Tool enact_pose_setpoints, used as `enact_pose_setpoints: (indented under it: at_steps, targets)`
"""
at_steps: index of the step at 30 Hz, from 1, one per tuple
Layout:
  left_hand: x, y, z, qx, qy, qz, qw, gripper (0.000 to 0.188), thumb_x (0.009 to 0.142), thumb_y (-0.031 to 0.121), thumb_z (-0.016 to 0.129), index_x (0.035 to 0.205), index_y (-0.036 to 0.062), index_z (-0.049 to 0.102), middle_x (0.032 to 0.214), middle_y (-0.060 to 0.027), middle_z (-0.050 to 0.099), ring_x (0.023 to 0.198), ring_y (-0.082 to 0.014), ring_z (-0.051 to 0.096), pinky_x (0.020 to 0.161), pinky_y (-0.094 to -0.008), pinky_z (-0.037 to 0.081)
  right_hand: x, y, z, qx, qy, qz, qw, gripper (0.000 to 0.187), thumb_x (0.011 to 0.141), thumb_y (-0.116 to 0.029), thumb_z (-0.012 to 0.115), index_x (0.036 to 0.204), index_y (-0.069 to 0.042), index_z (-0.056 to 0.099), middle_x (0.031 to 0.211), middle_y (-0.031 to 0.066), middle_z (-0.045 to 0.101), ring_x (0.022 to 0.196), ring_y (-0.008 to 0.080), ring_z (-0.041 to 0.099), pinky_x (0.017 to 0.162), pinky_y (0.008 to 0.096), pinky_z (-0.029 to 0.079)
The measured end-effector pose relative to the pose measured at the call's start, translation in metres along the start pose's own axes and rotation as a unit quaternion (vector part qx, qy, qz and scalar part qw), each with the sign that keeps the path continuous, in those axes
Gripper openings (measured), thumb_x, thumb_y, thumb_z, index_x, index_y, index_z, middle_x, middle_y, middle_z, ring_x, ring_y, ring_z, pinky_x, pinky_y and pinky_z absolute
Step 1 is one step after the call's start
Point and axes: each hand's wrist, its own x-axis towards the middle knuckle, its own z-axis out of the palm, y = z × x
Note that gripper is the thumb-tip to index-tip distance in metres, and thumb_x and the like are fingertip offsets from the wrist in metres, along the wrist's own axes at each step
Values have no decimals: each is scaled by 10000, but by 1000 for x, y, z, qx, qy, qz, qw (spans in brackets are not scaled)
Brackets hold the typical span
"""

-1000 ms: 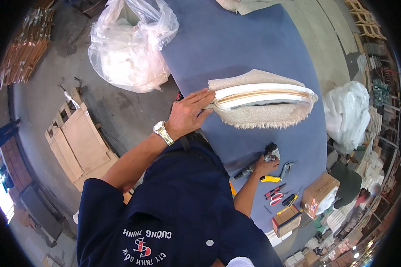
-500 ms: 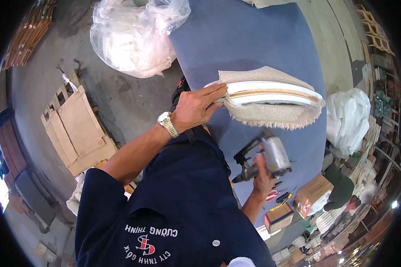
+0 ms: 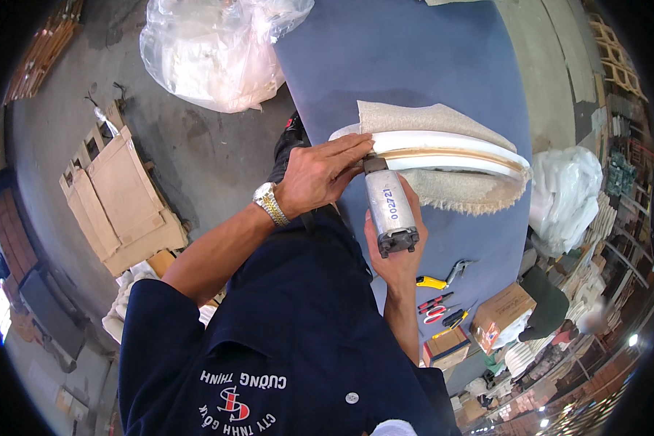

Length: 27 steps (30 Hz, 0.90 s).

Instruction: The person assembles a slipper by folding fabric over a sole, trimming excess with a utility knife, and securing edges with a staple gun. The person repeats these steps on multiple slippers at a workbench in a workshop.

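A curved cushion panel (image 3: pixel 443 140) with white padding, a wooden strip and beige fabric flaps stands edge-up on the blue table. My left hand (image 3: pixel 316 173) is closed on its left end, pinching fabric and padding between thumb and fingers. In my right hand (image 3: pixel 394 256) is a silver pneumatic staple gun (image 3: pixel 388 200), its black nose against the panel's left end, right beside my left fingertips. The gun's handle and trigger are hidden behind its body.
On the table's right lie a yellow-handled knife (image 3: pixel 432 282), red-handled scissors (image 3: pixel 434 314) and other hand tools, near a small box (image 3: pixel 447 349) and a larger carton (image 3: pixel 503 316). Plastic-wrapped bundles (image 3: pixel 211 58) flank the table. A cardboard-covered pallet (image 3: pixel 127 200) sits on the floor at left.
My right hand has brought the staple gun up and left, from above the tools to the panel's left end. The yellow-handled knife has come into sight. My left hand keeps its hold.
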Motion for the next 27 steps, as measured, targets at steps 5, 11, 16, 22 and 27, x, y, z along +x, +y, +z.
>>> enact_pose_setpoints:
  at_steps: [5,11,16,22,27]
  targets:
    - [1,1,-2,7,-6,2,1000,565,802,15,785,1350,76,661,1376,-97,673,1206,-284,686,944,-367,606,-1,4,1,8,4,-3,1000,650,825,-81,704,1450,-18,538,1315,183,670,1182,269,683,998,352,518]
    - [2,4,-2,4,-14,-11,1000,559,802,4,779,1344,70,662,1377,-103,671,1226,-292,674,958,-369,599,-3,6,0,25,8,8,1000,649,819,-78,700,1447,-26,545,1302,182,674,1175,275,688,993,355,521]
    - [2,5,-3,6,-19,-18,1000,552,796,-11,772,1332,68,669,1379,-106,669,1227,-293,673,955,-367,599,2,4,0,26,1,37,999,639,805,-76,700,1428,-42,561,1277,179,680,1156,295,699,985,355,525]
    - [-4,7,0,-5,-16,-47,999,558,789,-43,758,1330,61,670,1386,-125,663,1246,-297,663,982,-369,588,4,6,1,31,-10,42,999,623,805,-90,736,1405,-41,577,1270,188,682,1144,314,704,976,372,537]
    - [-5,7,0,-27,-22,-65,997,581,786,-80,738,1345,60,663,1387,-145,660,1274,-318,645,1018,-374,574,4,11,6,-5,-6,6,1000,610,840,-87,765,1407,3,557,1243,160,690,1065,239,704,917,329,545]
